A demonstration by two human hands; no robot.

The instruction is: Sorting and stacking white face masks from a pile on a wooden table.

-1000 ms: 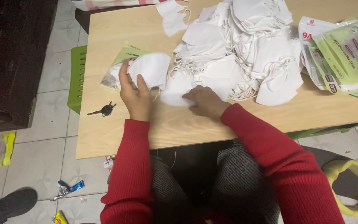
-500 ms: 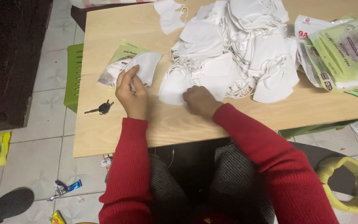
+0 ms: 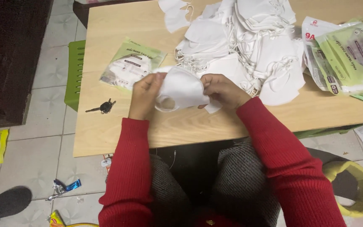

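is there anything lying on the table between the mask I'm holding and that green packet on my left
Nothing visible. The mask is held between the left hand and right hand, and the green packet lies just beyond the left hand. The strip of table between them shows only bare wood. The keys lie off to the side, nearer you.

The mask (image 3: 181,89) and the pile of masks (image 3: 248,38) are white. The packet (image 3: 132,64) is pale green and white. The table (image 3: 114,130) is light wood, the sleeves (image 3: 127,168) red, the keys (image 3: 102,106) black.
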